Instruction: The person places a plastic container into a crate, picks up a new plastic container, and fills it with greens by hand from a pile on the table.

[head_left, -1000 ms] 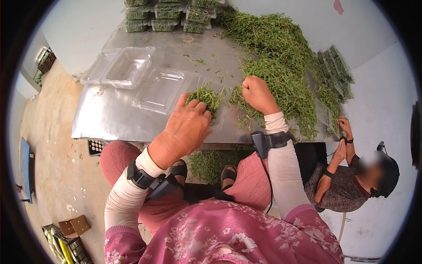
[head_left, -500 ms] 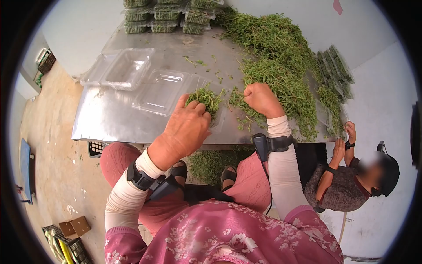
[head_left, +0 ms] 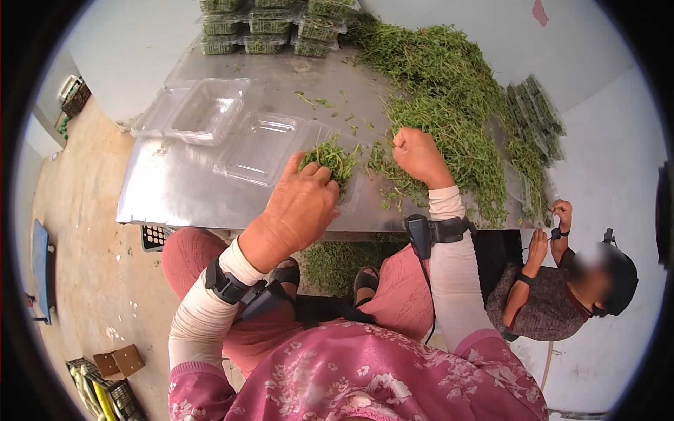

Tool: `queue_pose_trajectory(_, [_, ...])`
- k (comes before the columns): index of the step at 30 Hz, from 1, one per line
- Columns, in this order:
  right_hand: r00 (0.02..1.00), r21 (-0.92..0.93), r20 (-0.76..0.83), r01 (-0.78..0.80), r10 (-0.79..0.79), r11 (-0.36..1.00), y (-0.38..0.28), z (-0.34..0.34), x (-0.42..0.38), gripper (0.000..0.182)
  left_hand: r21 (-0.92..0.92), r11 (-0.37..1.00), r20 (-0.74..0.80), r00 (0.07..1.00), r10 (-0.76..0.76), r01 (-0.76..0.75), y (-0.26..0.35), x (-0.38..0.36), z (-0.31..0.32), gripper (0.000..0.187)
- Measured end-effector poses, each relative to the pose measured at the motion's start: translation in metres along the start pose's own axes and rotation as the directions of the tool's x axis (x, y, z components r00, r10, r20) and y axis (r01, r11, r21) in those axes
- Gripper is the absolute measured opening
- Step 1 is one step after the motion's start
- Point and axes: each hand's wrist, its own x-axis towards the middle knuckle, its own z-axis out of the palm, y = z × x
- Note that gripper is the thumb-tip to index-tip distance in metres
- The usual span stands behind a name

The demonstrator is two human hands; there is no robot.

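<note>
My left hand (head_left: 300, 203) is closed over a small bunch of leafy green sprigs (head_left: 331, 160), fingers curled and index finger along its left side. The bunch sits in one half of an opened clear plastic clamshell box (head_left: 260, 144), whose other half lies flat to the left. At the near left edge of a big heap of the same greens (head_left: 442, 91), my right hand (head_left: 423, 158) makes a fist; whatever is inside it is hidden. Loose sprigs (head_left: 382, 160) lie just left of that fist.
Another clear clamshell (head_left: 207, 112) lies open at the left of the metal table (head_left: 165, 186). Filled boxes (head_left: 267, 24) are stacked at the back, more filled boxes (head_left: 537, 116) at the right. A co-worker (head_left: 554, 295) sits at the right, hands by the table edge.
Both of my hands stay almost where they were, the right fist shifting very slightly. The whole view has moved a little.
</note>
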Motion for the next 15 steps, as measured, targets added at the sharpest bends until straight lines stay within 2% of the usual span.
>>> queue_pose_trajectory(4, [0.995,0.225,-0.096,0.012,0.01,0.974,-0.004,0.001,0.001,0.009,-0.003,1.0,-0.002,1.0,-0.005,0.005,0.0,0.0,0.0,0.023])
queue_pose_trajectory(7, [0.998,0.309,0.058,-0.024,0.006,0.951,0.009,-0.002,0.009,0.008,-0.004,1.0,-0.003,1.0,-0.005,0.005,0.0,0.001,0.001,0.023])
queue_pose_trajectory(10, [0.982,0.555,0.135,-0.184,0.13,0.811,-0.025,-0.019,-0.001,0.011,-0.003,1.0,-0.006,1.0,-0.008,0.008,0.0,0.001,0.001,0.023])
queue_pose_trajectory(15, [0.97,0.573,0.183,-0.24,0.163,0.784,-0.032,-0.024,-0.002,0.017,0.0,1.0,-0.009,1.0,-0.002,0.002,0.0,0.0,0.001,0.023])
